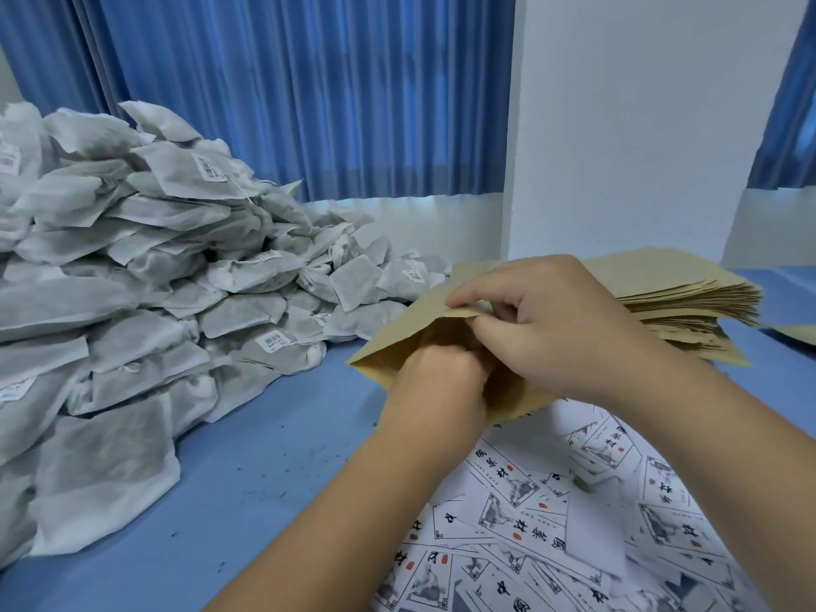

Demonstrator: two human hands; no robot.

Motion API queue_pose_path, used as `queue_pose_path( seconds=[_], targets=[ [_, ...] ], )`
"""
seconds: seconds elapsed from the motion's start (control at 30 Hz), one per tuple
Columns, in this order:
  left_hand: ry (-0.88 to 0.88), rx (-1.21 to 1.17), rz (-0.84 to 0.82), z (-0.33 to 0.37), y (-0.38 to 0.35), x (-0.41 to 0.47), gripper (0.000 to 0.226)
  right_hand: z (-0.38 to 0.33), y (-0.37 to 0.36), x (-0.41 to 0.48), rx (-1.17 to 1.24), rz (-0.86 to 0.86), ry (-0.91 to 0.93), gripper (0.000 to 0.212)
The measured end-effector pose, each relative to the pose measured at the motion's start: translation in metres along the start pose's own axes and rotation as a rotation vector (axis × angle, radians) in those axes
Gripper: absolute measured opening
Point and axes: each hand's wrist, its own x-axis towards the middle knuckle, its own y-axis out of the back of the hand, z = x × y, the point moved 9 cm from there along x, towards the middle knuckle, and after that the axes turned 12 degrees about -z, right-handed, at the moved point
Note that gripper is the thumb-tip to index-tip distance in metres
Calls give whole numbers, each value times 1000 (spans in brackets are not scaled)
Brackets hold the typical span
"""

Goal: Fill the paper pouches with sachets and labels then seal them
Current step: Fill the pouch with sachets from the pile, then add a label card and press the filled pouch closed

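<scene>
I hold a brown paper pouch (399,342) above the blue table, its mouth facing me. My right hand (543,324) pinches the upper lip of the pouch between thumb and fingers and holds the mouth apart. My left hand (435,382) is pushed into the pouch mouth, fingers hidden inside; whether it holds anything I cannot tell. A big heap of white sachets (145,280) lies to the left. Printed white labels (552,514) are scattered on the table below my arms. A stack of flat brown pouches (680,293) lies behind my right hand.
The blue table (247,479) carries small dark crumbs between the sachet heap and the labels. Blue curtains (309,90) and a white wall column (640,125) stand behind the table. One more brown pouch edge (795,333) shows at the far right.
</scene>
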Motion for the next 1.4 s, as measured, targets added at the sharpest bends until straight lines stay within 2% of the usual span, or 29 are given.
queue_pose_path(
  seconds=[0.1,0.23,0.3,0.37,0.43,0.5,0.6,0.7,0.9,1.03,1.13,1.3,1.4],
  targets=[
    [7,-1,-118,-1,-10,-1,21,-1,-1,0,-11,-1,16,29],
    [-162,54,-81,23,11,-8,17,6,-1,1,-26,-23,-13,29],
    [-276,80,20,36,30,-16,13,6,4,0,-10,-5,-9,28],
    [-310,78,205,39,55,-31,14,6,13,-2,1,52,-5,28],
    [-241,35,347,24,79,-44,19,3,21,-5,-35,97,23,28],
    [-75,15,392,-3,96,-53,37,-9,23,-8,-92,103,92,26],
    [112,18,207,-37,91,-56,67,-27,17,-12,-151,48,183,26],
    [186,24,23,-49,70,-65,63,-39,2,-20,-216,-26,214,26],
    [45,83,-134,-14,42,-70,57,-63,-19,-65,-260,-8,318,22],
    [41,150,-149,16,16,-74,69,-61,-11,-101,-301,105,343,24],
    [-34,162,-125,28,12,-74,68,-41,-17,-124,-351,14,244,37],
    [-89,275,-182,24,2,-70,56,16,-37,-155,-321,-219,-66,45],
    [-36,287,-260,16,-15,-69,52,27,-46,-157,-264,-280,-69,40]
  ],
)
